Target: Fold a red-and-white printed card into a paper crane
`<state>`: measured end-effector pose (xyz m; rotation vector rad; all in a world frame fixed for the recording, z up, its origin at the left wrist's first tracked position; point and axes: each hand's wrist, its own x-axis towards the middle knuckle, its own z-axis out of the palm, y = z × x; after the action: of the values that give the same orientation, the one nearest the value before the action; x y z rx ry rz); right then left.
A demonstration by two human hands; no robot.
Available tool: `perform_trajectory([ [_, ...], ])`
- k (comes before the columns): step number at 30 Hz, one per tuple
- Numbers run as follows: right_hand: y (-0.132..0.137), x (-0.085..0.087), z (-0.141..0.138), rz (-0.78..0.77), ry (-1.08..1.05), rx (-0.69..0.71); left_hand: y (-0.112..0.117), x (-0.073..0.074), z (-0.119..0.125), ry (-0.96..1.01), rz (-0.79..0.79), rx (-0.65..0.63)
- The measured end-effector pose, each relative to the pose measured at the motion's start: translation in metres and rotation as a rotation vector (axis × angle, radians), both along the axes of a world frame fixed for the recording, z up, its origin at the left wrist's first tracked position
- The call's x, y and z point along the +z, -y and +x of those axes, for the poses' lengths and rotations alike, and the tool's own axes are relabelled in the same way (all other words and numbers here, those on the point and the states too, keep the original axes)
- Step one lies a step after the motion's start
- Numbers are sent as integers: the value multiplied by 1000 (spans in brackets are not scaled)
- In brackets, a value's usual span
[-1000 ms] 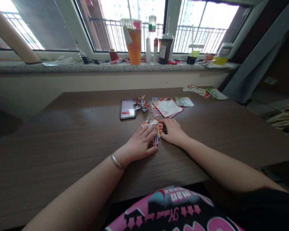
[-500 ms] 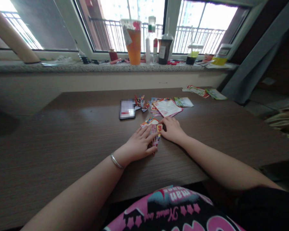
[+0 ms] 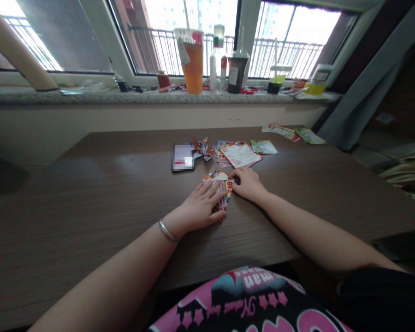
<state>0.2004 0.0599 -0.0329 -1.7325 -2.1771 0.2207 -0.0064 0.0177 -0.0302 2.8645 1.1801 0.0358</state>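
A printed paper flyer [image 3: 223, 195], folded into a pointed shape with red and yellow print, lies on the brown table in front of me. My left hand [image 3: 202, 206] rests flat across it, fingers spread, covering much of its left part. At the upper right edge of the flyer is my right hand [image 3: 249, 185], its fingers curled and its thumb and index finger closed on the paper's edge. Just beyond, a crumpled or folded paper piece [image 3: 204, 148] sits beside a stack of flyers [image 3: 240, 154].
A phone [image 3: 183, 157] lies left of the paper piece. More leaflets [image 3: 264, 147] are right of the stack, and others [image 3: 310, 136] lie near the table's far right corner. On the windowsill [image 3: 141, 97] stand an orange drink cup [image 3: 192, 67], a dark cup [image 3: 237, 74] and several bottles.
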Motion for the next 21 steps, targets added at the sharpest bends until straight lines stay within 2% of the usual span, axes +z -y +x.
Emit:
perform_trajectory([
  [16,-11,-5,5,19,-53,-5,0,0,-1,-15,2,5],
  [21,-12,-6,5,60,-42,41,1,1,0,-7,-20,16],
])
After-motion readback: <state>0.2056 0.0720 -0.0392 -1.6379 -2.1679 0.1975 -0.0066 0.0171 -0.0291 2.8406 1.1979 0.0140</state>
